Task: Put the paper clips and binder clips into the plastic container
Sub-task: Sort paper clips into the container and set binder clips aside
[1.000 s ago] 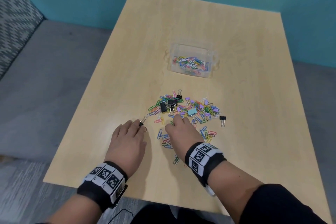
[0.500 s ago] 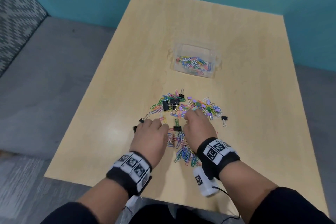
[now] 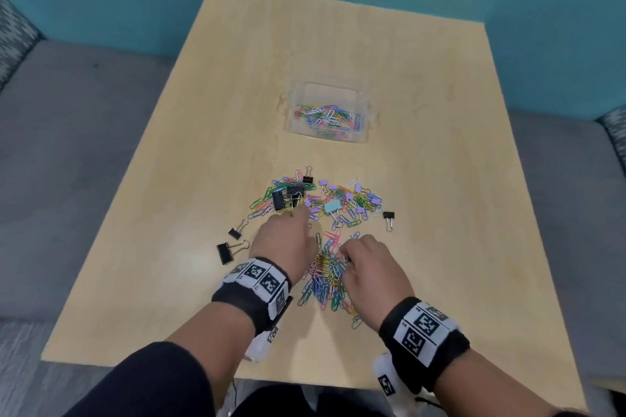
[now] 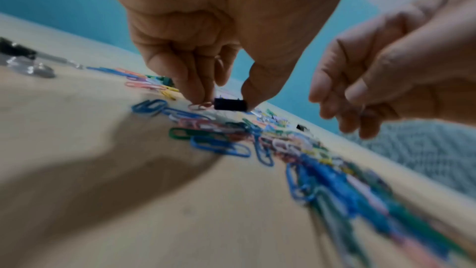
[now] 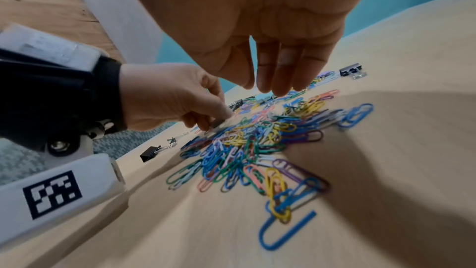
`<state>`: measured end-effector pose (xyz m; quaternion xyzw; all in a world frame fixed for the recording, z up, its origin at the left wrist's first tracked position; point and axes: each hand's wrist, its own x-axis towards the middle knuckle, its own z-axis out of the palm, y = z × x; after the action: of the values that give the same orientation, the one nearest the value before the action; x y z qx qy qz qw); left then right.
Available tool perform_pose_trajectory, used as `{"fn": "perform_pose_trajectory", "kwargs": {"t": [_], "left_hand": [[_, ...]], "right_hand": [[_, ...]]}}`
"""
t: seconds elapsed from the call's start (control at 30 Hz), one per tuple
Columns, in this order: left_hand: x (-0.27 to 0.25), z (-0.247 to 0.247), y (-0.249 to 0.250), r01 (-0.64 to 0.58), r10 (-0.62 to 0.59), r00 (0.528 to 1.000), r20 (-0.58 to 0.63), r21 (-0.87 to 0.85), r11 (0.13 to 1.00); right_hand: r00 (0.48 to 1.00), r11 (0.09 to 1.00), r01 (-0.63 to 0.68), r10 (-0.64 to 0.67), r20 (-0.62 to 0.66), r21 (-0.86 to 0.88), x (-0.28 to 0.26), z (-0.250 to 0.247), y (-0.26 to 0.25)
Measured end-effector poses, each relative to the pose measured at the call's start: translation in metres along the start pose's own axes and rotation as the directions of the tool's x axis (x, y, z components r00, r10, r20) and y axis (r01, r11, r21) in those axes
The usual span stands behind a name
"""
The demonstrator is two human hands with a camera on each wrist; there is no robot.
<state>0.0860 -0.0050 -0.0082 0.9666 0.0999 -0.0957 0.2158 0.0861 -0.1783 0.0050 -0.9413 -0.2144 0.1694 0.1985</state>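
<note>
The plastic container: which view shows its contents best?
The head view: the plastic container sits open beyond the pile, colored paper clips visible inside. Neither wrist view shows it; both look low across the table at loose clips.

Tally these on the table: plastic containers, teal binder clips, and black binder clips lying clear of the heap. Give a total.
Plastic container: 1
Teal binder clip: 1
Black binder clips clear of the heap: 3; a second on the left, one on the right
Total: 5
</note>
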Motion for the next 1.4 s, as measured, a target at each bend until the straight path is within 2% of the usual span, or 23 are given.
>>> {"fn": "perform_pose_trajectory", "kwargs": {"t": [0.07, 0.13, 0.27, 0.43, 0.63, 0.8, 0.93, 1.03, 1.1, 1.13, 1.2, 1.23, 1.27, 1.33, 1.4], "left_hand": [[-0.002, -0.004, -0.007, 0.051, -0.052, 0.999, 0.001, -0.163, 0.985], [-0.004, -0.005, -0.015, 0.074, -0.070, 0.997, 0.025, -0.230, 0.970], [-0.008, -0.004, -0.019, 0.033, -0.032, 0.999, 0.011, -0.140, 0.990], [-0.009, 0.003, -0.007, 0.094, -0.094, 0.994, 0.052, 0.012, 0.996], [-0.009, 0.003, -0.008, 0.131, -0.128, 0.991, 0.047, -0.052, 0.990], [-0.014, -0.001, -0.015, 0.110, -0.106, 0.994, 0.039, -0.139, 0.984], [-0.018, -0.003, -0.016, 0.043, -0.041, 0.998, 0.042, -0.062, 0.997], [-0.020, -0.004, -0.020, 0.075, -0.075, 0.997, 0.011, -0.142, 0.987], [-0.024, -0.005, -0.023, 0.168, -0.182, 0.983, -0.010, -0.334, 0.928], [-0.025, -0.006, -0.023, 0.228, -0.249, 0.968, 0.021, -0.483, 0.846], [-0.029, -0.011, -0.020, 0.339, -0.350, 0.925, 0.148, -0.738, 0.583], [-0.031, -0.013, -0.018, 0.381, -0.372, 0.903, 0.217, -0.803, 0.458], [-0.032, -0.016, -0.018, 0.406, -0.378, 0.889, 0.260, -0.830, 0.383], [-0.036, -0.021, -0.021, 0.411, -0.380, 0.882, 0.277, -0.846, 0.338], [-0.043, -0.026, -0.033, 0.389, -0.399, 0.887, 0.233, -0.843, 0.372]], "right_hand": [[1.000, 1.000, 0.002, -0.002, 0.007, 0.007, -0.005, -0.002, 0.004], [1.000, 1.000, -0.010, 0.010, 0.029, 0.013, -0.009, -0.002, 0.010], [0.999, 0.999, -0.021, 0.020, 0.035, 0.034, -0.016, -0.001, 0.018], [0.999, 0.999, -0.032, 0.031, 0.034, 0.036, -0.022, 0.002, 0.018], [0.999, 0.999, -0.038, 0.037, 0.032, 0.036, -0.026, 0.005, 0.017], [1.000, 0.995, -0.009, 0.009, 0.004, -0.101, -0.032, 0.009, 0.024], [1.000, 0.985, -0.006, 0.007, 0.008, -0.171, -0.038, 0.015, 0.030], [1.000, 0.982, -0.014, 0.015, 0.009, -0.187, -0.042, 0.020, 0.033], [1.000, 0.983, -0.016, 0.017, 0.004, -0.182, -0.043, 0.022, 0.034], [1.000, 0.984, -0.017, 0.018, 0.000, -0.179, -0.043, 0.022, 0.035], [1.000, 0.984, -0.018, 0.017, -0.007, -0.180, -0.044, 0.023, 0.035], [1.000, 0.984, -0.016, 0.015, -0.011, -0.178, -0.044, 0.024, 0.035], [1.000, 0.984, -0.014, 0.012, -0.013, -0.176, -0.044, 0.024, 0.034], [1.000, 0.985, -0.008, 0.005, -0.016, -0.173, -0.043, 0.024, 0.033], [1.000, 0.986, 0.003, -0.007, -0.023, -0.167, -0.042, 0.023, 0.032]]}}
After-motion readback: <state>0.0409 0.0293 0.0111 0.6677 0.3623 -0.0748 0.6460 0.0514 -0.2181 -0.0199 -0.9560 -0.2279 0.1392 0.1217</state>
